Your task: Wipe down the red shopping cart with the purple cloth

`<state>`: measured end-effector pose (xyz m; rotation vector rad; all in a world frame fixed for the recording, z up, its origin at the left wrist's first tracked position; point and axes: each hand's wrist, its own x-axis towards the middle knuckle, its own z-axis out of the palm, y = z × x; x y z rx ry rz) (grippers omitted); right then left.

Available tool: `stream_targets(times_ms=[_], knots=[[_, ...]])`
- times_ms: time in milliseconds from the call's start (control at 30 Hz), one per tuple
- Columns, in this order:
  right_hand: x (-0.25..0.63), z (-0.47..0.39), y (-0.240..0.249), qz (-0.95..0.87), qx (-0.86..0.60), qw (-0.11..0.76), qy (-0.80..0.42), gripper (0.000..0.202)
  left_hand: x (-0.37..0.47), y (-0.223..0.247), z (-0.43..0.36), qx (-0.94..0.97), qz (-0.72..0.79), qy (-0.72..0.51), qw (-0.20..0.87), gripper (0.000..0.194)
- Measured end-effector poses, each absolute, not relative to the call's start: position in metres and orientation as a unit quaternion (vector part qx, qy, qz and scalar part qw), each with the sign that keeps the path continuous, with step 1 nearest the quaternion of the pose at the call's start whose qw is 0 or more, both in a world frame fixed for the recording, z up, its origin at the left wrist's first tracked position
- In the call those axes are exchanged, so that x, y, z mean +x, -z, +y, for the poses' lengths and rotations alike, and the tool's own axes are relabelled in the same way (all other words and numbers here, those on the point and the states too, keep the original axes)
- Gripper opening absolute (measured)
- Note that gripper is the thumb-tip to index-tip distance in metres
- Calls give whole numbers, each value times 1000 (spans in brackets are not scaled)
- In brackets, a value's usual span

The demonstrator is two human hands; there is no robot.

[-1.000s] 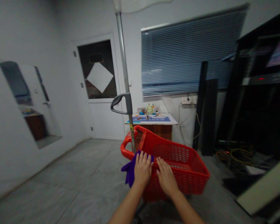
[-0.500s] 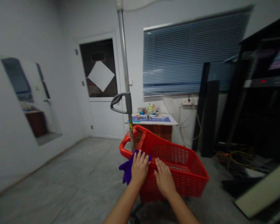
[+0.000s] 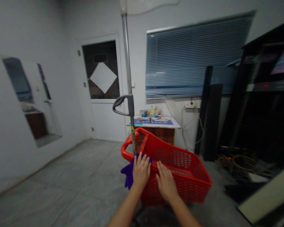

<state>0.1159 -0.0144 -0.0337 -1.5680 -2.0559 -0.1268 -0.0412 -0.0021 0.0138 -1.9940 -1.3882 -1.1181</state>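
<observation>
A red plastic shopping cart (image 3: 189,185) stands before me, its side with slotted walls toward me and its handle at the left. My left hand (image 3: 142,169) lies with fingers outstretched on a purple glove (image 3: 127,175) draped over the near rim. Just to the right, my right hand (image 3: 166,180) rests with straight fingers against the same rim, palm down and holding nothing. A metal pole (image 3: 127,60) with a grey looped grip (image 3: 123,105) rises at the cart's handle end. The pole's lower end is hidden by the cart.
Behind the cart stands a small table (image 3: 172,123) with bottles and small items. A white door (image 3: 106,121) is at the back left and a mirror (image 3: 38,123) on the left wall. Dark racks (image 3: 257,126), loose cables (image 3: 243,160) and a pale panel (image 3: 265,192) lie right.
The view has tilted up slightly, so the background sits a little lower. Both hands keep their places at the cart's rim, and the glove stays under my left hand.
</observation>
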Motion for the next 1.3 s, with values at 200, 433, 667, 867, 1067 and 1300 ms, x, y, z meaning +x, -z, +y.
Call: stream_targets(times_ms=[200,433,667,867,1067,1300], knots=[[110,-18,29,-763,-588,265,40,57,-30,-11,1,-743,-495,389,226,24],[115,-17,31,-770,-578,267,35,59,-51,-16,3,-725,-483,410,270,27],[111,-14,35,-762,-583,278,37,58,-42,-2,7,-742,-471,400,259,26],[116,-17,29,-774,-578,259,25,57,-57,-11,6,-763,-458,363,274,26],[120,-16,25,-782,-571,250,8,56,-66,-14,9,-752,-468,381,264,25],[144,-16,37,-777,-575,256,-3,56,-70,-18,15,-765,-475,369,231,25]])
